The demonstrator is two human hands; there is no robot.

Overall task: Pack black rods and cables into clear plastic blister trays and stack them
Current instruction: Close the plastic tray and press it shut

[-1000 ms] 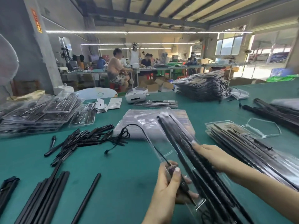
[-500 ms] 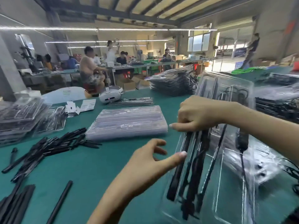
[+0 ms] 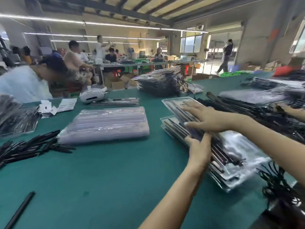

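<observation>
Head view: no legible writing. Clear plastic blister tray (image 3: 179, 107) holding black rods tops a filled stack on the green table (image 3: 107, 176). Right hand (image 3: 206, 119) flat, fingers straight, pressing it. Left hand (image 3: 200, 148), fingers straight, against the stack's side.

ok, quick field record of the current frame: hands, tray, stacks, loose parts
left hand: fingers against the near side edge of the packed tray stack
right hand: flat on top tray, fingers straight
empty tray stack: centre of green table
loose black rods: pile at left
single rod: near left corner
far stack: packed trays, table's far edge
</observation>
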